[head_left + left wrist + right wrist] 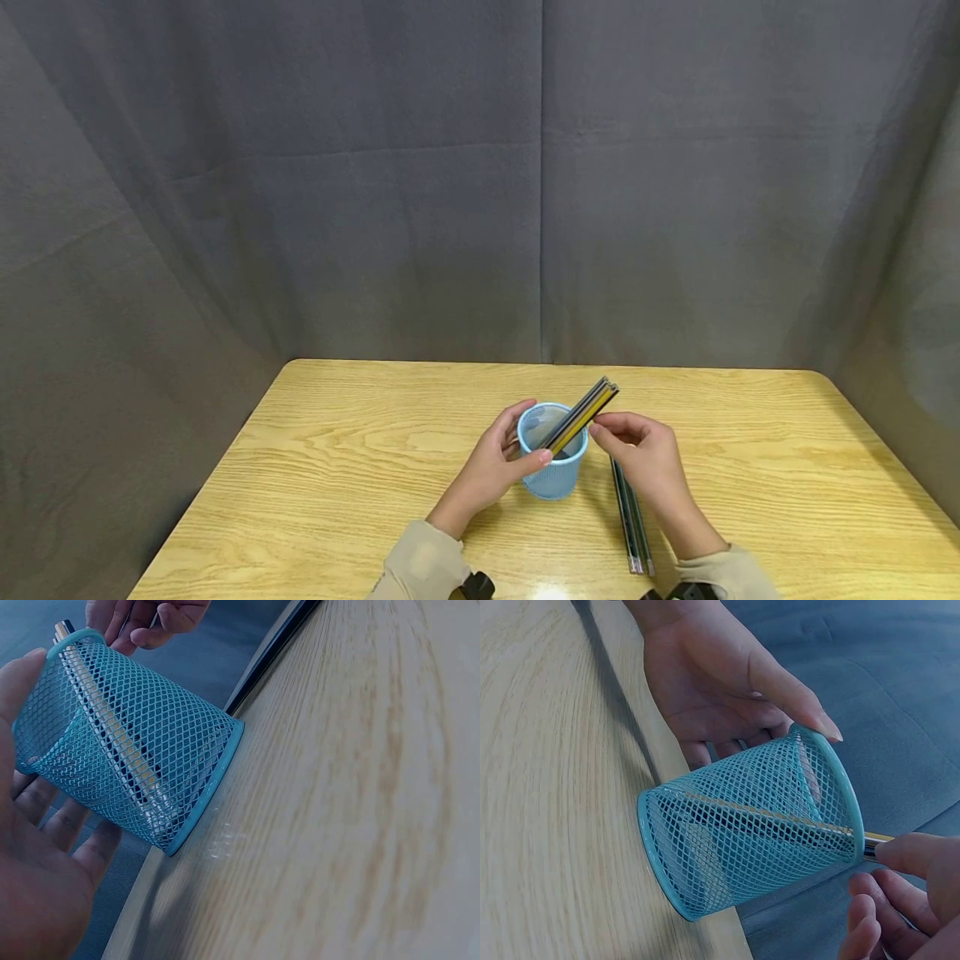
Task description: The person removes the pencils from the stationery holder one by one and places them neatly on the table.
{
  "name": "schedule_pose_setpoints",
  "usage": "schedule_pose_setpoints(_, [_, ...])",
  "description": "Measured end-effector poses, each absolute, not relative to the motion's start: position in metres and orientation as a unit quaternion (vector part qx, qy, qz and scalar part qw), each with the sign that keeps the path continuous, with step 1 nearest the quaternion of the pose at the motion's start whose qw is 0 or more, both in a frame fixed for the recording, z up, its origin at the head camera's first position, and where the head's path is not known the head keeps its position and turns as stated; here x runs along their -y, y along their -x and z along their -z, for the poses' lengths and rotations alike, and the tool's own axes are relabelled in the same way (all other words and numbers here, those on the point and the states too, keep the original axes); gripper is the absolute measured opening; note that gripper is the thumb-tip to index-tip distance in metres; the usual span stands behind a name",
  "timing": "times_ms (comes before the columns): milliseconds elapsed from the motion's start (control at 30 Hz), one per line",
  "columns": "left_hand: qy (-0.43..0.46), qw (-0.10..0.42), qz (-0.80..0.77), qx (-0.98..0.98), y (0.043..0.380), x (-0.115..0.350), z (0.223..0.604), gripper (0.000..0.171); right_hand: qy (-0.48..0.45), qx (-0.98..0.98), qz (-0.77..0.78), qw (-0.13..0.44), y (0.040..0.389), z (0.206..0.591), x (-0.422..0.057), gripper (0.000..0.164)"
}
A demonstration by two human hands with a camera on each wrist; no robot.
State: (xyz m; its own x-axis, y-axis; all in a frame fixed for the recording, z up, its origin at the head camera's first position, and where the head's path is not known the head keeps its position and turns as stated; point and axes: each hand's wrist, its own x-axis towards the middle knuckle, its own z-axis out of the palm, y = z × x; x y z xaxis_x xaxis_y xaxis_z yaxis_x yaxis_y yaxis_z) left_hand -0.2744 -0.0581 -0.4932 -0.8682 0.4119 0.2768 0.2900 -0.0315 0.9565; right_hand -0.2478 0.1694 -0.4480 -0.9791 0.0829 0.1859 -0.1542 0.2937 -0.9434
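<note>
A light-blue mesh pencil cup (551,482) stands on the wooden table. My left hand (493,458) holds it at the side, with the thumb (817,724) at the rim and the fingers round the mesh. A bundle of striped pencils (581,415), yellow and dark, leans inside the cup and sticks out toward the upper right. Through the mesh, the lower ends of the pencils (124,746) show near the base. My right hand (645,454) is beside the upper part of the bundle, fingers loosely bent, fingertips close to the pencils. In the left wrist view those fingers appear apart from the bundle.
Several dark green pencils (632,521) lie side by side on the table (360,450), right of the cup and next to my right forearm. A grey cloth curtain (420,208) hangs behind the table and along both sides.
</note>
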Motion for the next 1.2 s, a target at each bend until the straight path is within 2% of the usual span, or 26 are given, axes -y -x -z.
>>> schedule_pose_setpoints(1200, [-0.257,0.049,-0.669,-0.695,0.2744,0.0590,0.4909,0.068,-0.021,0.783,-0.615,0.092,0.2512,0.4507,-0.1593,0.020])
